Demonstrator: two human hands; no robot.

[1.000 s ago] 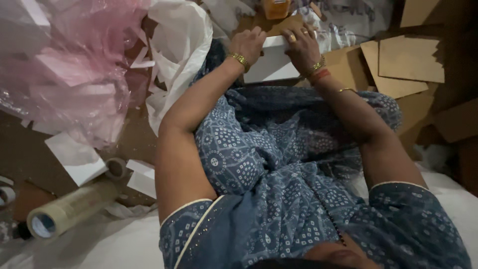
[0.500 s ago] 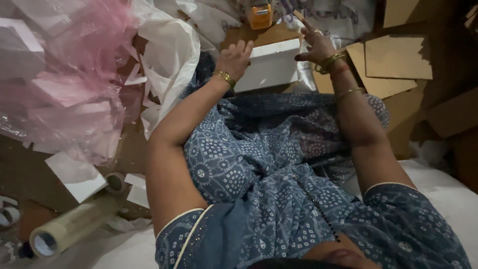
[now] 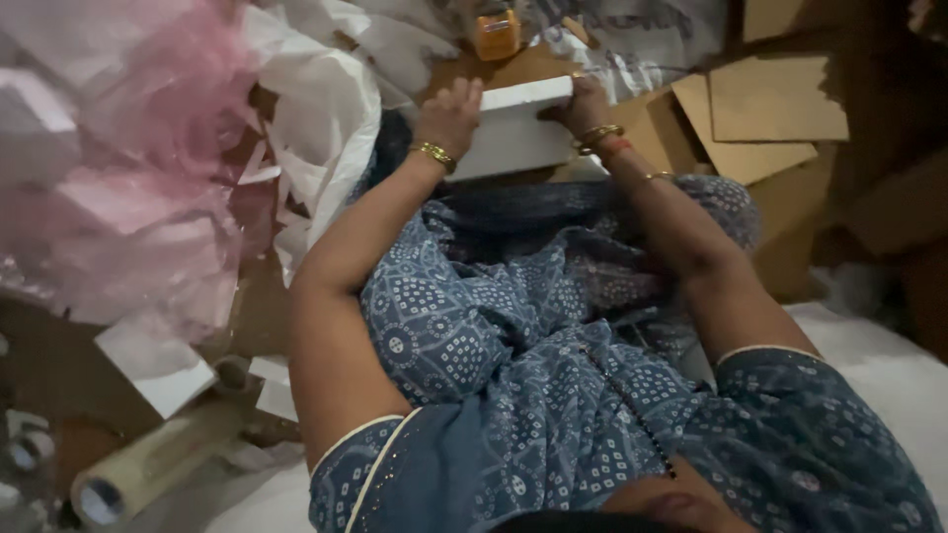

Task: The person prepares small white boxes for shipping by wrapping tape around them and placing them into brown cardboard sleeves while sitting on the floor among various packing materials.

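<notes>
Several cardboard sheets (image 3: 765, 104) heaped at two o'clock, pink plastic wrap (image 3: 118, 168) crowding nine o'clock, orange tape dispenser (image 3: 497, 33) at twelve, tape roll (image 3: 148, 464) low at seven. White box (image 3: 513, 128) at twelve o'clock over the knees, gripped at both ends: left hand (image 3: 449, 114) curled tight around one end, right hand (image 3: 585, 104) clasping the other, fingers closed on the edge.

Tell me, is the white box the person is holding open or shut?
Shut, as far as shows: the white box has its flat top lying level on it, no gap visible, with the left hand and right hand at its ends.
</notes>
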